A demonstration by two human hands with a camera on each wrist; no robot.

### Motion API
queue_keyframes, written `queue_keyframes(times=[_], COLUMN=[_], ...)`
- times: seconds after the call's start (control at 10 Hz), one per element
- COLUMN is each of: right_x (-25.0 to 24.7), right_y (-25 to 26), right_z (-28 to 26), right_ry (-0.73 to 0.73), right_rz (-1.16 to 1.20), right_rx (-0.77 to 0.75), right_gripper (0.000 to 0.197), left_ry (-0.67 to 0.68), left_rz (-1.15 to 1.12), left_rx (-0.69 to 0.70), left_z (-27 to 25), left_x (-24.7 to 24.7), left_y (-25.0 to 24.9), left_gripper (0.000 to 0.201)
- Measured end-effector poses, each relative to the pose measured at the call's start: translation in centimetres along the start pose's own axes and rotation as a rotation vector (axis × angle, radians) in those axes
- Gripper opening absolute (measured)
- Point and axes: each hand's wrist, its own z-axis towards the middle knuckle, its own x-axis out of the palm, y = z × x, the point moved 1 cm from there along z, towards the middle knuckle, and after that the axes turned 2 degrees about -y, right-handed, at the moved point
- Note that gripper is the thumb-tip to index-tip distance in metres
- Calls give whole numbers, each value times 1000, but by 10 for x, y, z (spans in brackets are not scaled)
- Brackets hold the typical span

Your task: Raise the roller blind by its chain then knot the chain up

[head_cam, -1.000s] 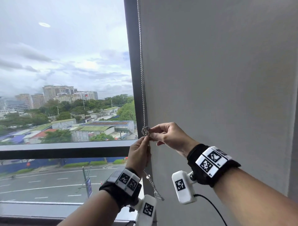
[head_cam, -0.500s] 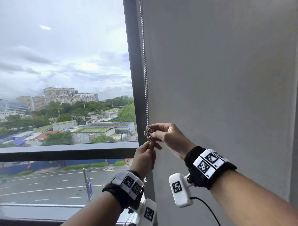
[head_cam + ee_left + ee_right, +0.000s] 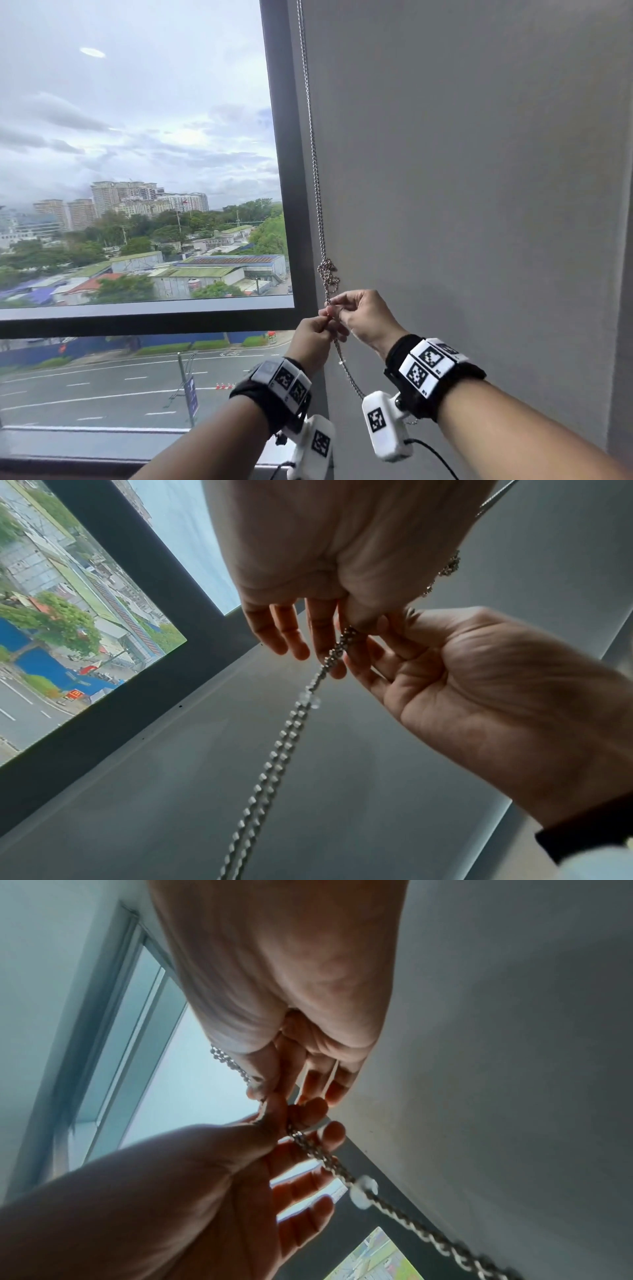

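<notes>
The metal bead chain [image 3: 317, 192] hangs along the dark window frame [image 3: 287, 205]. It carries a loose knot [image 3: 328, 274] just above my hands. My left hand [image 3: 322, 320] pinches the chain below the knot between thumb and forefinger. My right hand [image 3: 342, 310] pinches it right beside, fingertips nearly touching the left's. In the left wrist view the doubled chain [image 3: 274, 750] drops from the left hand [image 3: 352, 626], whose other fingers are spread. The right wrist view shows a clear connector [image 3: 363, 1188] on the chain [image 3: 428, 1231] below both hands. No blind fabric covers the window pane [image 3: 137, 154].
A plain grey surface [image 3: 479, 205] fills the right side, close behind my hands. The window sill [image 3: 85, 442] runs along the bottom left. Black wrist straps with white camera units [image 3: 387, 425] sit under both wrists, and the slack chain tail [image 3: 352, 380] hangs between them.
Both hands have slid down off the knot, which now hangs free above them. My right fingers, earlier on the knot itself, now pinch the chain below it.
</notes>
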Motion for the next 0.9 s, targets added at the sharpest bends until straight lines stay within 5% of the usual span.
queue_keyframes(times=[0.7,0.8,0.9], right_x=[-3,0,-4], right_y=[-55,-64,-60], right_z=[-5,-5,-9], right_ry=[-69,-62,-46], right_rz=[-139,-252,-475], right_rx=[17,22,71], right_gripper=[13,13,40], left_ry=[47,73,62], left_rz=[328,413,502], left_rx=[-173,-176,-215], left_z=[-1,0,0], left_x=[4,-1,-12], left_y=[47,66,65], left_gripper=[29,65,55])
